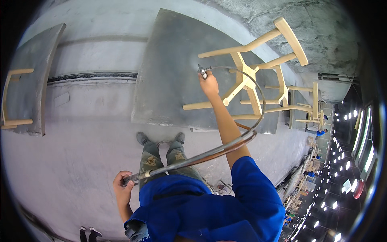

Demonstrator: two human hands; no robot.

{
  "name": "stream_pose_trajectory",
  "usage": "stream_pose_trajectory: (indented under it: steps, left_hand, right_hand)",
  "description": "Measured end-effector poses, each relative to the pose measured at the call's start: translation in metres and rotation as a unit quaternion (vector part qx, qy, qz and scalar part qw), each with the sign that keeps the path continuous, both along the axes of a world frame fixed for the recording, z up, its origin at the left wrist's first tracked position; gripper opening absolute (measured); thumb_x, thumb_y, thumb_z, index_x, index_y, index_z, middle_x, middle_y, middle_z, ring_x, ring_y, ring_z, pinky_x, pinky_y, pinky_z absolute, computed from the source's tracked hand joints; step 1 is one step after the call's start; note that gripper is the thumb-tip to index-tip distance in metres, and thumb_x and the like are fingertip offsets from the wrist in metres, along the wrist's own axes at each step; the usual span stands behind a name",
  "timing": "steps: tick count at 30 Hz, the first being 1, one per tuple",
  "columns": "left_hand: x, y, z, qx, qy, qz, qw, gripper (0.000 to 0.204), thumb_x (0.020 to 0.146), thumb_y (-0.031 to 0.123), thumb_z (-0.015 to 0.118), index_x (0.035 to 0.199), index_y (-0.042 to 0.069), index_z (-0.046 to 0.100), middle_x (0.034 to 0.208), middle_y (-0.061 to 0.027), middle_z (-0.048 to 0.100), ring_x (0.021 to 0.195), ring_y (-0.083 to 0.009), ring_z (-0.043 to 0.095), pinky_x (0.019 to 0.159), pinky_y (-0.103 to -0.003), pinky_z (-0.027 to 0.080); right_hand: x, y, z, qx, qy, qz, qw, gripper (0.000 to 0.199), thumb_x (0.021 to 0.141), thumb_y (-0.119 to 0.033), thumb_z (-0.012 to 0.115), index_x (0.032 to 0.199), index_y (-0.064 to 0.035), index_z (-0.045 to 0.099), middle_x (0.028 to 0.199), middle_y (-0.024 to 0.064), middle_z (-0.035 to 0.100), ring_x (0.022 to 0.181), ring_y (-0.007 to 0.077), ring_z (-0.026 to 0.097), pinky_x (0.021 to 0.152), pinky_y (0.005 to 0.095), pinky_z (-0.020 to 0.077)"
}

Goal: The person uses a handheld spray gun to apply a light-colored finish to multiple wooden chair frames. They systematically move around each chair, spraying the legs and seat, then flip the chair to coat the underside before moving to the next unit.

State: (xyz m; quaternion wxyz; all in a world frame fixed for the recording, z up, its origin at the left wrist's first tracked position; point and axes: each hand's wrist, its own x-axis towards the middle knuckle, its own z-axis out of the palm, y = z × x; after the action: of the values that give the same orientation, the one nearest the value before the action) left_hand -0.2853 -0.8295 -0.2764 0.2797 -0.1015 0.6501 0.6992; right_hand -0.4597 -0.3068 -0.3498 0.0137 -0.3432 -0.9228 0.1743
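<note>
My right hand [209, 85] is stretched forward over a large grey board [173, 76], its fingers closed around a spray gun [203, 72]. A hose [263, 99] loops from the gun to the right and back across my body. My left hand [122, 186], low at my left side, grips the dark end part of a thick hose bundle [177, 164]. Just right of the gun lies a pale wooden chair frame [244, 79], tipped over, its legs pointing left and its crossed braces facing me. The gun is apart from the wood as far as I can see.
More wooden frames [282, 90] stand in a row to the right. Another grey board [34, 80] at far left carries a wooden frame [17, 122]. A slotted floor channel [92, 78] runs between the boards. Other people [320, 133] are far off right; another person's shoes [95, 231] show at lower left.
</note>
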Motion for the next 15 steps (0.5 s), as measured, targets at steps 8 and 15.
stream_pose_trajectory:
  steps: [8, 15]
  left_hand:
    - [-0.023, 0.043, -0.004, 0.111, 0.021, -0.083, 0.990, 0.051, 0.076, 0.038, 0.087, 0.106, 0.002, 0.065, 0.083, 0.0031, 0.057, 0.078, -0.0085, 0.054, 0.073, -0.025, 0.044]
    - [-0.052, 0.092, -0.003, 0.158, 0.071, -0.148, 0.974, 0.042, 0.072, 0.014, 0.084, 0.108, 0.003, 0.065, 0.086, 0.0007, 0.061, 0.083, -0.0109, 0.059, 0.080, -0.026, 0.047]
  right_hand:
    - [0.053, 0.060, 0.171, 0.186, 0.121, 0.028, 0.975, 0.035, 0.092, -0.038, 0.070, 0.115, -0.0129, 0.065, 0.091, 0.0231, 0.071, 0.086, 0.0465, 0.068, 0.071, 0.0533, 0.0518]
    - [0.108, 0.071, 0.285, 0.310, 0.202, 0.056, 0.927, 0.027, 0.091, -0.025, 0.074, 0.107, -0.0055, 0.063, 0.080, 0.0174, 0.069, 0.070, 0.0356, 0.068, 0.062, 0.0437, 0.0510]
